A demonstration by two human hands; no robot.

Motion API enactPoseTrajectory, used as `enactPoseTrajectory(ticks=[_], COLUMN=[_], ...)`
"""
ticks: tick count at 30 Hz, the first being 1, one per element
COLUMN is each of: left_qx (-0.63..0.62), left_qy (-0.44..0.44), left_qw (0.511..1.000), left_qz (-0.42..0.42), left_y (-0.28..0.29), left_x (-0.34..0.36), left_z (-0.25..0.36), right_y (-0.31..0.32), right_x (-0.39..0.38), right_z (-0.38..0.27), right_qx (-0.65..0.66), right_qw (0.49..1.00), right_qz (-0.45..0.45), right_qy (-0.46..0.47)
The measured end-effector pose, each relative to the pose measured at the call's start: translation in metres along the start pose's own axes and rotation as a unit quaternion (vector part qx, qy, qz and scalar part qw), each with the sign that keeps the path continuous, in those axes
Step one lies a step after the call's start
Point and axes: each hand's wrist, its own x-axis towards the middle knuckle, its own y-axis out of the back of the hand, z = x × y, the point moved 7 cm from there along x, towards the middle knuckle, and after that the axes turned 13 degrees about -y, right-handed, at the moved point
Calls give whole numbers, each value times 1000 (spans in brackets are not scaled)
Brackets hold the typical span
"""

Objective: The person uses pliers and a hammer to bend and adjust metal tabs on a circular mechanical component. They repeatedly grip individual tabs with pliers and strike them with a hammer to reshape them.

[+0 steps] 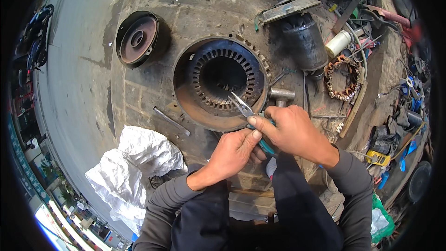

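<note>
My right hand [290, 130] grips long-nose pliers [244, 108] with green handles, their jaws slightly apart over the lower inner edge of a round metal motor housing [185, 92]. Inside the housing sits a ring of slotted teeth [201, 73] around a dark bore. My left hand [232, 155] is just left of the right one, its fingers closed on the pliers' green handles, with its thumb near my right thumb. A hammer-like steel head [283, 94] lies right behind my right hand, and a loose steel bar [172, 121] lies left of the housing.
A round end cover [138, 39] is at upper left. A dark cylinder [304, 42], copper-wound ring [332, 81], pale cylinder [338, 42] and cluttered tools crowd the right, with a yellow tool [377, 158] lower down. A crumpled white sack [121, 167] lies lower left beside a roadway [79, 88].
</note>
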Motion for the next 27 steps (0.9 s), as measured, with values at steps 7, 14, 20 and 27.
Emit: enactPoseTrajectory(ticks=[7,14,20,27], left_qx=[21,47,33,18], left_qy=[-49,-61,-63,-57], left_qw=[998,996,996,997], left_qz=[36,43,53,56], left_y=[0,2,2,8], left_x=[-1,-1,-4,-10], left_z=[5,8,9,16], right_y=[5,-1,3,14], right_x=[-4,0,-9,-9], right_z=[-11,-6,-12,-33], right_qx=[-79,-72,-91,-131], right_qw=[994,997,991,985], right_qz=[64,31,96,112], right_qy=[48,10,18,20])
